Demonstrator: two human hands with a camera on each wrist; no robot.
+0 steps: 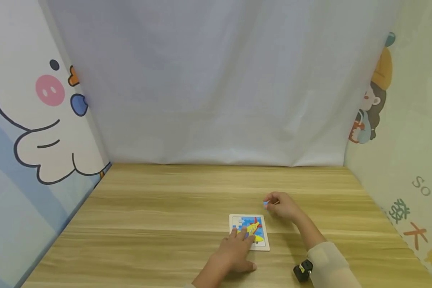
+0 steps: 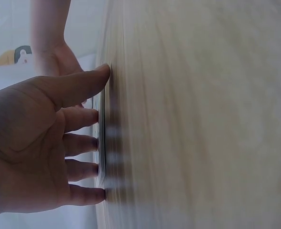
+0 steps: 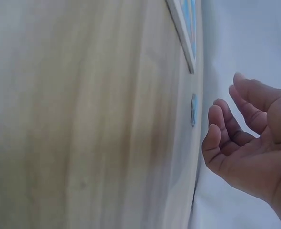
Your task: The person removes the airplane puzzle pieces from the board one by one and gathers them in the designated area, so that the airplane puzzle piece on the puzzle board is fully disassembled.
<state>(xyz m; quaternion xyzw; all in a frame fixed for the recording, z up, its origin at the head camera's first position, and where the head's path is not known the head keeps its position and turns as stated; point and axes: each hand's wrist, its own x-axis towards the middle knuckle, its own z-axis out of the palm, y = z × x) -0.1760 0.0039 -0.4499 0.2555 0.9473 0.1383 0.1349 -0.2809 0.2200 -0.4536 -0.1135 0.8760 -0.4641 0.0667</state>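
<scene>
A puzzle in a white frame (image 1: 266,245) lies on the table, showing a yellow and red airplane on blue; its upper left part is bare white. My left hand (image 1: 234,251) rests across the lower left of it with spread fingers, hiding that part. In the left wrist view, fingertips touch the puzzle's edge (image 2: 102,152) and the table. A small blue puzzle piece (image 3: 194,110) lies flat on the table beyond the frame's corner. My right hand (image 1: 283,207) hovers over that spot, fingers loosely bent, apart from the piece and with nothing seen between them.
The wooden table (image 1: 158,224) runs back to a hanging white curtain (image 1: 216,100). Printed panels flank it: a cartoon animal on the left panel (image 1: 29,104) and a cartoon child on the right panel (image 1: 410,140). A small black device (image 1: 303,271) sits at the right sleeve.
</scene>
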